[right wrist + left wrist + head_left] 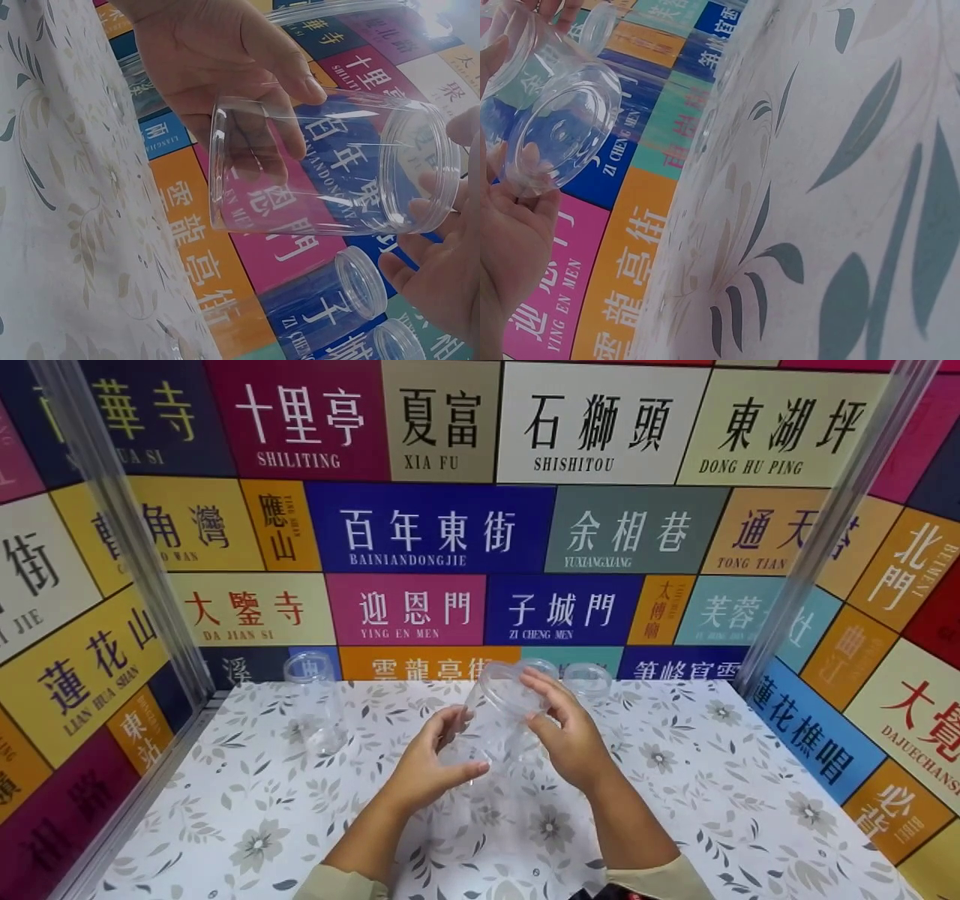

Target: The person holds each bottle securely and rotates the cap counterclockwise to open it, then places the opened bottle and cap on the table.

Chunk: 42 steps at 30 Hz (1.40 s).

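We hold 1 clear jar [493,721] tilted above the table [225,810]: our left hand [431,761] grasps its lower end, our right hand [574,735] grips its upper end. 3 more jars [313,705] stand nearby.

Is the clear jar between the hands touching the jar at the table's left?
Apart. The head view shows patterned tabletop and the left hand between the held jar and the left jar.

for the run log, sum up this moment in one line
left hand: grips clear jar, base end | right hand: grips rim end | held: tilted, above table | three other jars: on table
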Tool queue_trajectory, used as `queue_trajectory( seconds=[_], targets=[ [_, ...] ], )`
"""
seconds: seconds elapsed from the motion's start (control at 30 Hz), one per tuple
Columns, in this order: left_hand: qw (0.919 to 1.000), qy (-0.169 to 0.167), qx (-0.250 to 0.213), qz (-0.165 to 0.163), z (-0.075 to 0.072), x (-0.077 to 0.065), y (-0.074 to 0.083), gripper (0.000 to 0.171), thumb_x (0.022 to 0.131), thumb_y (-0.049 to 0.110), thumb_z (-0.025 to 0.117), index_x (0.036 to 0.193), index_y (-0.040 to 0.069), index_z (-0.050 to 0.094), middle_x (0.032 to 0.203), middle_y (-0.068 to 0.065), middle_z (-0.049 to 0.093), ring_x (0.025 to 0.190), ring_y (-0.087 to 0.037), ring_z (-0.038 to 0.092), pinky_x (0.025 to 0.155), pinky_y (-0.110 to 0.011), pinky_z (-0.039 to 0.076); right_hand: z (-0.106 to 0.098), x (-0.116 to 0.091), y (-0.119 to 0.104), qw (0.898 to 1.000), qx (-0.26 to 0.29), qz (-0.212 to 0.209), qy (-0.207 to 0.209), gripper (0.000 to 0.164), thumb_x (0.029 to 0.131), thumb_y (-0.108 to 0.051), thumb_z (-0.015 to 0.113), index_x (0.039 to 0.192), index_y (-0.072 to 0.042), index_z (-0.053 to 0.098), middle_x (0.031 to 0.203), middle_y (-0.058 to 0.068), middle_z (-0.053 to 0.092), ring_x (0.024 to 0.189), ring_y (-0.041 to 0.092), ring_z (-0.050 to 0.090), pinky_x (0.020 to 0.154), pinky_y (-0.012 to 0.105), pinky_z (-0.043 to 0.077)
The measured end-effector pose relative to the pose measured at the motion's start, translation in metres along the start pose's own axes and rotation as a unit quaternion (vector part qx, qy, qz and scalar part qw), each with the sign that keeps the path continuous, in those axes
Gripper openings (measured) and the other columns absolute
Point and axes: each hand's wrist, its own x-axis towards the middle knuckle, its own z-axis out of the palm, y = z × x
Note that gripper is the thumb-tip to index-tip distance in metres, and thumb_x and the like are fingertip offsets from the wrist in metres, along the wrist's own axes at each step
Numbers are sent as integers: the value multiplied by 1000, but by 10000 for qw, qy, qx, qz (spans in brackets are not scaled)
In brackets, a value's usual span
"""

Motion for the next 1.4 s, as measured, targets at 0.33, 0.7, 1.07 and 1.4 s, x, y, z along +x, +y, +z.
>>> queue_trajectory(
  seconds=[0.33,0.7,1.07,1.4],
  targets=[
    [10000,31,-27,-39,1,-1,2,93,82,35,93,160,20,44,164,-1,52,155,-23,46,132,-49,36,2,0,-2,9971,-444,313,529,57,94,-41,81,143,-19,63,158,5,47,138,31,50,108,54,52],
    [9999,-56,-87,-60,1,-1,1,97,80,40,94,160,20,43,165,-1,51,156,-23,46,131,-51,36,1,0,-3,9968,-506,396,478,53,95,-40,81,141,-20,67,160,3,54,143,24,51,114,51,49],
    [9999,-128,-31,59,0,-1,0,94,82,35,92,160,18,42,162,2,55,156,-21,46,133,-50,34,-1,-1,-2,9999,80,28,68,50,101,-22,66,151,-13,60,169,7,43,161,32,35,132,58,32],
    [9999,49,106,-120,1,-1,1,98,80,42,94,160,19,43,165,-2,51,157,-26,45,131,-51,36,0,0,-1,9996,-27,55,262,49,102,-30,68,149,-16,61,168,6,43,160,31,36,127,61,39]
  ],
)
